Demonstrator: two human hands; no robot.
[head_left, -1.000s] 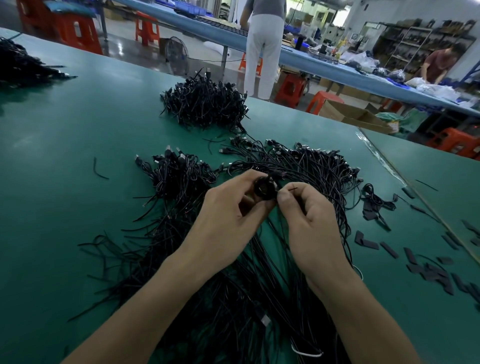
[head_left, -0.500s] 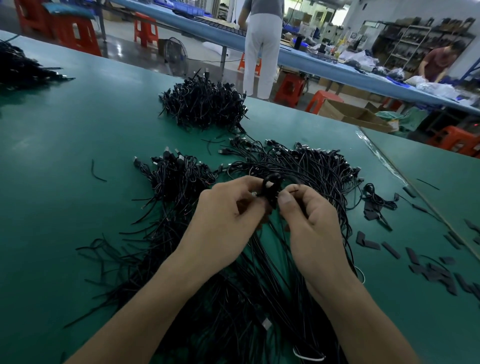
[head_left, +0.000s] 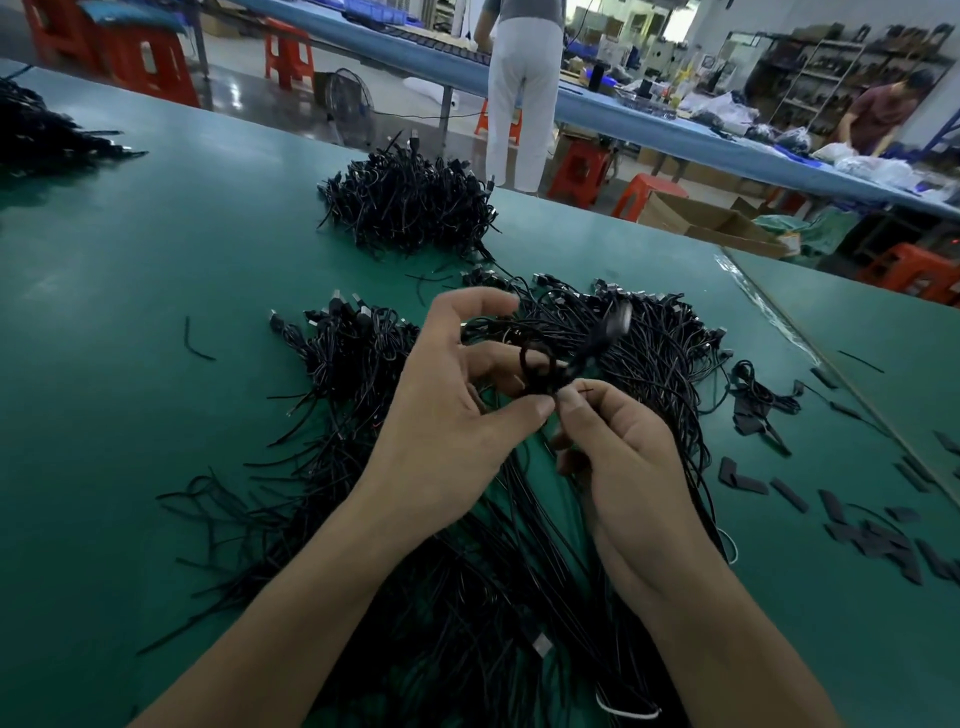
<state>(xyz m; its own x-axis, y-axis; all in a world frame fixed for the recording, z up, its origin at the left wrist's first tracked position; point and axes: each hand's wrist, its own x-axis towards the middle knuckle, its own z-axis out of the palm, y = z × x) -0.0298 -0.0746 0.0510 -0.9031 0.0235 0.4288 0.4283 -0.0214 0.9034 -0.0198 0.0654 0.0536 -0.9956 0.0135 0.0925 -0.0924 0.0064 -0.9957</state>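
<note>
A small coiled black cable (head_left: 540, 366) hangs between my two hands above a big loose pile of black cables (head_left: 639, 353) on the green table (head_left: 156, 291). My left hand (head_left: 457, 410) has its thumb pressed to the coil's lower edge while its fingers spread open behind it. My right hand (head_left: 618, 457) pinches the coil's tail end between thumb and forefinger. A blurred connector end (head_left: 615, 322) sticks up from the coil.
A heap of bundled black cables (head_left: 410, 202) lies farther back, and another black cable pile (head_left: 36, 130) at the far left. Black strips (head_left: 872, 530) are scattered at the right. Red stools and two people stand beyond the table's far edge.
My left fingers have opened and spread away from the coil. The coil has turned, and its connector end now swings up to the right.
</note>
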